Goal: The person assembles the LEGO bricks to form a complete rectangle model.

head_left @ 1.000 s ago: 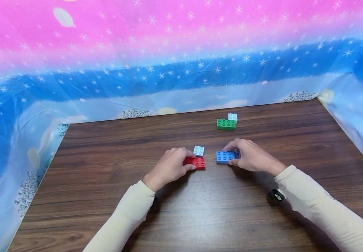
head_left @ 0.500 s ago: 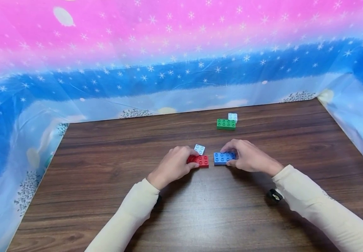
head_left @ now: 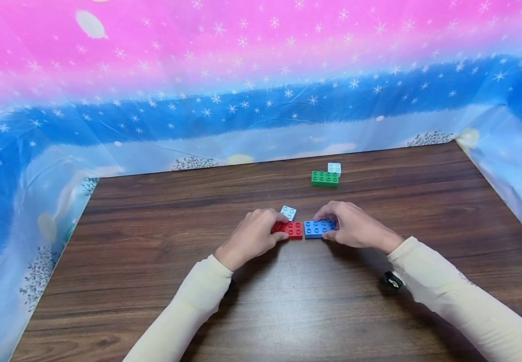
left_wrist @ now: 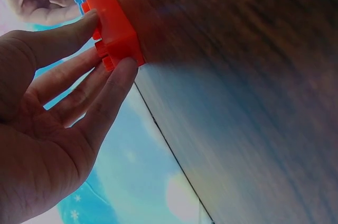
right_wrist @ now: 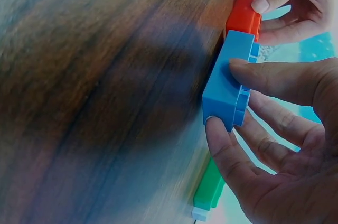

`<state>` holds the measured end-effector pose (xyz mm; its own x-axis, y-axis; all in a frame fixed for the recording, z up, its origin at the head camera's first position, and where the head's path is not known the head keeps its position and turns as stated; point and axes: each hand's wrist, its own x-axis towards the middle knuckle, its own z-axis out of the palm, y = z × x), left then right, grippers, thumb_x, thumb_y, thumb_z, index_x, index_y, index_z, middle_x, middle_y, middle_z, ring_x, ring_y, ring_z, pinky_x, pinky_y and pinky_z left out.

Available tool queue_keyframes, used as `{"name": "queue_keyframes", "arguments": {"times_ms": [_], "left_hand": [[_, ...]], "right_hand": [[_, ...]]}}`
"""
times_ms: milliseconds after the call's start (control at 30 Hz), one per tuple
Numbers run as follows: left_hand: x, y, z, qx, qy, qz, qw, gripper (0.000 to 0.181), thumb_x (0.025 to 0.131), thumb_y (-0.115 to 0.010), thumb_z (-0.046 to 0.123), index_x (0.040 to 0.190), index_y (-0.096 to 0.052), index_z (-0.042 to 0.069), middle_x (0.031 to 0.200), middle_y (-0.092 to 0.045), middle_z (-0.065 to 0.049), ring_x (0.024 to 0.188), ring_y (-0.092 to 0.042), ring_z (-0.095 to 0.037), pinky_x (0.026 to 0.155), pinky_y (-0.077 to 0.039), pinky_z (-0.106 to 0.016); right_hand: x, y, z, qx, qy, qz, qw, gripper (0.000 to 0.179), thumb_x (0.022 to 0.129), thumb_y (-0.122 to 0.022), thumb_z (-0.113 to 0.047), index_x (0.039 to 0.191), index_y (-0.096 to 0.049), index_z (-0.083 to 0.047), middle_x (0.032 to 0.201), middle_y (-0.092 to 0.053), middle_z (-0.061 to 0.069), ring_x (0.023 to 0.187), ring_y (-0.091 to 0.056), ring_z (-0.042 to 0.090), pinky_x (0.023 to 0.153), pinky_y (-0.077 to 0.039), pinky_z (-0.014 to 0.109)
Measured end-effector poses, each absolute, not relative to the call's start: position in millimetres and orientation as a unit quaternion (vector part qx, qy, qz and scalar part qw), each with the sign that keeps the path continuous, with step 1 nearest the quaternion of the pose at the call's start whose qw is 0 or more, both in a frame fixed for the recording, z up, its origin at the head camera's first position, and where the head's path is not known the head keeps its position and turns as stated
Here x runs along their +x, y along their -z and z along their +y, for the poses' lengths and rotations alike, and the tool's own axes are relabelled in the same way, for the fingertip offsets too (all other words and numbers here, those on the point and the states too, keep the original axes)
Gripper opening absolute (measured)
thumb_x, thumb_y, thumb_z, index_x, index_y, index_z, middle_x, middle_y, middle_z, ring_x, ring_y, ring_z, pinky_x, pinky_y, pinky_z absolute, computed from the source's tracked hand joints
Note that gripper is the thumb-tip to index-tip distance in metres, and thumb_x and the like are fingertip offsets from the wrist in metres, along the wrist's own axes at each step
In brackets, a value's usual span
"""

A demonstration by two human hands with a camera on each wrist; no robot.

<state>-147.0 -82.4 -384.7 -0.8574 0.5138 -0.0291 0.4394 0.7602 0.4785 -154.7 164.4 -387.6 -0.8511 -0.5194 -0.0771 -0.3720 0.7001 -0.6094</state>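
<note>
Snowflake-patterned cloth [head_left: 243, 103] borders the table [head_left: 107, 261] along its far and side edges. Mid-table, the left hand [head_left: 253, 232] pinches a red brick [head_left: 294, 229]; just beside, at its three o'clock, the right hand [head_left: 356, 225] pinches a blue brick [head_left: 316, 228]; contact between them is unclear. A near white brick [head_left: 289, 212] sits askew at the red's twelve o'clock. Toward one o'clock lie a green brick [head_left: 325, 179] and a far white brick [head_left: 334, 167]. Wood stretches to six o'clock between pale sleeves [head_left: 184, 306].

I see the person's left arm [head_left: 181, 309] and right arm [head_left: 464, 301] reach forward. The left hand [head_left: 251, 234] and right hand [head_left: 356, 226] face each other, quite near. Each pinches with its thumb [right_wrist: 288, 80] and fingers [right_wrist: 229, 147].
</note>
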Motion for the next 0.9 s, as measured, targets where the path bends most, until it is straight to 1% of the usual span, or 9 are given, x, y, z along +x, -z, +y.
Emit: {"name": "queue_keyframes", "arguments": {"times_ms": [167,333,733,900], "left_hand": [[-147.6,385.3,-80.6,0.255,-0.23,0.936,0.077,0.029,0.094,-0.075,0.016,0.121,-0.074,0.005,0.116,-0.072,-0.01,0.101,-0.067,-0.021,0.086,-0.054,-0.041],[-147.2,385.4,-79.2,0.254,-0.228,0.937,0.079,0.03,0.093,-0.076,0.017,0.121,-0.074,0.005,0.115,-0.072,-0.01,0.096,-0.065,-0.02,0.083,-0.054,-0.04],[-147.0,385.9,-78.8,0.257,-0.228,0.936,0.073,0.03,0.093,-0.076,0.018,0.12,-0.074,0.005,0.114,-0.072,-0.01,0.096,-0.066,-0.019,0.083,-0.054,-0.039],[-146.1,386.0,-79.0,0.254,-0.226,0.937,0.074,0.029,0.093,-0.076,0.018,0.12,-0.075,0.006,0.112,-0.072,-0.009,0.092,-0.065,-0.018,0.08,-0.054,-0.039]], "right_hand": [[-155.7,387.3,164.5,-0.239,0.298,0.915,0.127,0.033,0.086,-0.078,-0.002,0.118,-0.07,0.0,0.114,-0.067,0.011,0.1,-0.062,0.023,0.089,-0.052,0.046],[-155.6,388.7,162.0,-0.234,0.296,0.917,0.13,0.033,0.086,-0.079,-0.003,0.118,-0.07,-0.001,0.113,-0.067,0.011,0.099,-0.061,0.022,0.09,-0.052,0.046],[-154.7,388.3,161.0,-0.232,0.296,0.918,0.127,0.033,0.086,-0.08,-0.003,0.117,-0.071,-0.002,0.11,-0.068,0.01,0.095,-0.061,0.021,0.087,-0.053,0.045],[-155.0,389.8,160.2,-0.232,0.298,0.917,0.13,0.032,0.086,-0.079,-0.003,0.117,-0.071,-0.002,0.111,-0.068,0.01,0.095,-0.061,0.021,0.088,-0.052,0.045]]}}
